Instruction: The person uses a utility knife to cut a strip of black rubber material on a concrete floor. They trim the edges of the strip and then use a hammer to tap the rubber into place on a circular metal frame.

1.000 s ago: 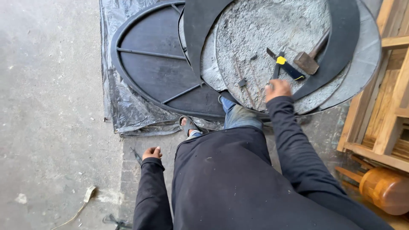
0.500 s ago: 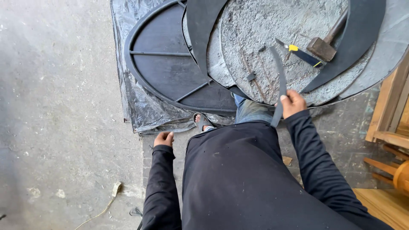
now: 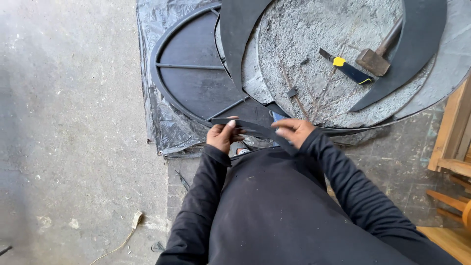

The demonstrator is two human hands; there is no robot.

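Both hands meet just above the middle of the frame, each closed on the same thin dark curved strip (image 3: 255, 128). The left hand (image 3: 222, 136) pinches its left end, fingers curled over the top edge and thumb beneath. The right hand (image 3: 293, 131) grips farther along, fingers wrapped over the strip where it bends down toward the sleeve. The strip's long axis runs roughly left to right across the picture, arching slightly, with its right part dropping toward the lower right behind the right hand. It is held off the ground, in front of the person's dark top.

Beyond the hands, in the upper right, lies a round grey concrete disc (image 3: 314, 44), with a hammer (image 3: 378, 56) and a yellow-and-blue utility knife (image 3: 347, 68) on it. A wide black curved band (image 3: 417, 44) rests across the disc. To its left sits a dark round metal frame (image 3: 196, 73) on black plastic sheeting (image 3: 162, 127).
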